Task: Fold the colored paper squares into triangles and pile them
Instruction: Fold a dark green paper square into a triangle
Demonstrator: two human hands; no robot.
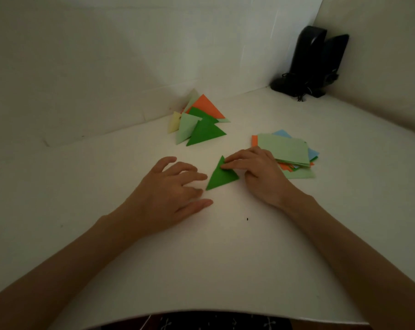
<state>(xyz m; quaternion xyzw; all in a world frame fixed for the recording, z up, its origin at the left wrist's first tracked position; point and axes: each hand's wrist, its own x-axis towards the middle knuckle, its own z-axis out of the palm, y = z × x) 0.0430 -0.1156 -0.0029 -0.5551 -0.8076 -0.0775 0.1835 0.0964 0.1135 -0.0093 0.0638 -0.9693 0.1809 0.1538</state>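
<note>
A dark green paper triangle (219, 177) lies flat on the white table (201, 258) between my hands. The straight fingers of my right hand (256, 172) press on the triangle's upper right edge. My left hand (170, 189) rests just left of the triangle with fingers spread and relaxed, its fingertips close to the paper's lower left corner. A pile of folded triangles (198, 120) in orange, dark green, light green and pale yellow lies farther back. A stack of unfolded squares (286, 151), light green on top, sits right of my right hand.
White walls close in the table at the back and right. A black device with cables (313, 63) stands in the far right corner. The table's front edge curves near my body at the bottom.
</note>
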